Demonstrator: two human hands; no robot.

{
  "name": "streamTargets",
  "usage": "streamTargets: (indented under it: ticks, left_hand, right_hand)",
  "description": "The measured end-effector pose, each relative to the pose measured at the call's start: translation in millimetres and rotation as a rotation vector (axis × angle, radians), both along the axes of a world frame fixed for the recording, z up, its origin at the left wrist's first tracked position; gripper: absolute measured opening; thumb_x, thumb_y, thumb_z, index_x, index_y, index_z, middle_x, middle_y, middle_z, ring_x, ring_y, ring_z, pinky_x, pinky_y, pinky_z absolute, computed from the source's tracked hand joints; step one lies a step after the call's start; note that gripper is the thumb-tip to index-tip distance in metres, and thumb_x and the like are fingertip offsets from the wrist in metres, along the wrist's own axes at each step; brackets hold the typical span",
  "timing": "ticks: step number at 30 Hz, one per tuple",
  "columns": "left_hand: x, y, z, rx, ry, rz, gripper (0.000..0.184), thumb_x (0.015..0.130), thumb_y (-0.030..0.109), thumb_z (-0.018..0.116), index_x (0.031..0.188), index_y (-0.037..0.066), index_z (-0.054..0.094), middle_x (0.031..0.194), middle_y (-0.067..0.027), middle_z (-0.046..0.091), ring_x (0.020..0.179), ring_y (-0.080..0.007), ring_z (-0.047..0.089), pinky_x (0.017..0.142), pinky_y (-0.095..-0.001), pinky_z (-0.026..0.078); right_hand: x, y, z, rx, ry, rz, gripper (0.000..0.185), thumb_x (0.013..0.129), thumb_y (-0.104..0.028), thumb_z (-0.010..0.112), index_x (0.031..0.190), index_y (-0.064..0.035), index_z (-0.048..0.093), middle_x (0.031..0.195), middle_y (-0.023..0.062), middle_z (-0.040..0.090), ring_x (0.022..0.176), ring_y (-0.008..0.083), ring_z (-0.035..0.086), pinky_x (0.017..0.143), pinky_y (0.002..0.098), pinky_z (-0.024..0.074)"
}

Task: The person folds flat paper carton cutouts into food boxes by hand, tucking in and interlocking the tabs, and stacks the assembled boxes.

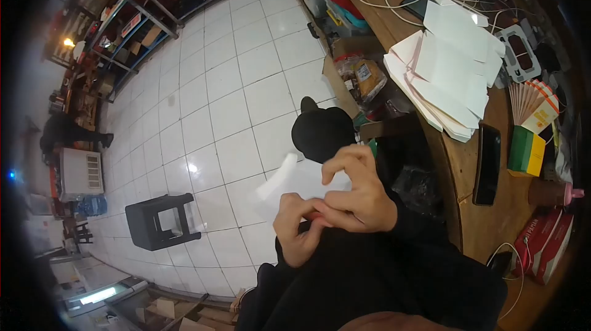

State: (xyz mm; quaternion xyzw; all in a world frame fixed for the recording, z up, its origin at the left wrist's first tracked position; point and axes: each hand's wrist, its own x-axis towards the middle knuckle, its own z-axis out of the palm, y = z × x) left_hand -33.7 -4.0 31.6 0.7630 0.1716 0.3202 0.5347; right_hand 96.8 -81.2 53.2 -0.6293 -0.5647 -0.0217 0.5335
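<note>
Your left hand (295, 229) is pinching the white paper (300, 178) by its near edge, right hand (367, 200) clamped on too, probably to steady it. White stack (458, 63) lies on the wooden table (480, 232), I guess for easy reach.

Open air over tiled floor (209, 109) left of the left hand (297, 227), black stool (161, 220) farther out, black-clad knee (324, 135) just beyond the right hand (362, 194), wooden table (481, 232) to its right, obstructed by white sheets (452, 63) and phone (488, 165)
</note>
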Motion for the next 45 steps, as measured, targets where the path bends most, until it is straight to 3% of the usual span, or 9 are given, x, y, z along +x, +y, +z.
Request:
streamTargets:
  ticks: [7,9,15,19,25,29,34,39,45]
  left_hand:
    - [1,11,-21,-0.231,-0.241,0.421,0.015,0.082,0.005,0.056,0.082,0.005,0.041,0.087,-0.0066,0.052,0.076,-0.0149,0.049,0.072,-0.0266,0.042]
    - [-5,17,-25,-0.402,-0.516,0.357,0.017,0.089,0.014,0.049,0.100,0.003,0.042,0.097,-0.0102,0.052,0.087,-0.0156,0.053,0.080,-0.0266,0.042]
    - [12,4,-15,-0.507,-0.454,0.419,0.026,0.089,0.023,0.049,0.104,0.003,0.042,0.095,-0.0081,0.054,0.086,-0.0140,0.055,0.079,-0.0255,0.044]
    - [2,19,-26,-0.430,-0.520,0.297,0.013,0.083,0.005,0.055,0.092,-0.001,0.047,0.090,-0.0099,0.057,0.078,-0.0148,0.056,0.075,-0.0261,0.046]
    - [16,15,-34,0.018,-0.150,0.623,0.013,0.077,-0.012,0.053,0.089,-0.006,0.052,0.086,-0.0139,0.059,0.078,-0.0180,0.058,0.073,-0.0284,0.048]
    - [30,16,-30,-0.063,-0.093,0.570,0.012,0.078,-0.008,0.050,0.088,-0.005,0.053,0.084,-0.0103,0.058,0.076,-0.0122,0.057,0.068,-0.0230,0.044]
    - [36,17,-35,-0.337,-0.082,0.433,0.015,0.086,0.003,0.049,0.098,-0.004,0.052,0.077,-0.0043,0.057,0.067,-0.0059,0.049,0.061,-0.0190,0.039]
    - [33,22,-40,-0.432,-0.061,0.175,0.035,0.089,0.026,0.050,0.109,-0.004,0.049,0.096,-0.0086,0.058,0.086,-0.0147,0.056,0.079,-0.0261,0.043]
    - [32,22,-42,-0.586,-0.186,0.130,0.027,0.080,0.000,0.058,0.105,-0.006,0.048,0.096,-0.0099,0.057,0.086,-0.0159,0.057,0.075,-0.0244,0.046]
  right_hand:
    - [-23,28,-28,0.230,0.094,-0.145,0.041,0.069,-0.024,0.070,0.102,-0.0097,0.052,0.119,0.0146,0.043,0.110,0.0322,0.041,0.092,0.0440,0.0331]
    - [-30,32,-37,0.174,0.153,0.220,0.039,0.064,-0.017,0.072,0.098,-0.0049,0.057,0.111,0.0160,0.052,0.099,0.0308,0.053,0.081,0.0383,0.0462]
    - [-29,32,-34,0.249,0.009,-0.002,0.023,0.066,-0.003,0.065,0.088,0.0025,0.062,0.097,0.0159,0.061,0.093,0.0271,0.060,0.074,0.0315,0.0523]
    - [-13,31,-36,0.278,-0.005,0.023,0.023,0.065,0.000,0.065,0.087,0.0045,0.061,0.092,0.0143,0.062,0.089,0.0259,0.062,0.072,0.0303,0.0525]
    - [7,30,-31,0.184,0.227,0.022,0.022,0.063,0.009,0.064,0.083,0.0041,0.062,0.079,0.0114,0.062,0.067,0.0172,0.060,0.058,0.0216,0.0466]
    - [-2,28,-26,0.013,0.824,-0.009,0.012,0.072,0.005,0.064,0.084,0.0011,0.063,0.074,0.0058,0.062,0.064,0.0058,0.057,0.053,0.0176,0.0408]
    - [2,24,-39,0.053,0.794,0.018,0.011,0.073,0.005,0.063,0.084,0.0037,0.062,0.072,0.0047,0.059,0.062,0.0059,0.054,0.055,0.0167,0.0399]
    - [6,25,-42,-0.007,0.752,0.044,0.011,0.072,0.006,0.063,0.082,0.0033,0.062,0.071,0.0064,0.058,0.061,0.0081,0.054,0.056,0.0181,0.0408]
    - [20,24,-35,-0.065,0.451,0.016,0.012,0.068,0.007,0.064,0.079,0.0018,0.062,0.072,0.0113,0.061,0.065,0.0171,0.060,0.056,0.0225,0.0452]
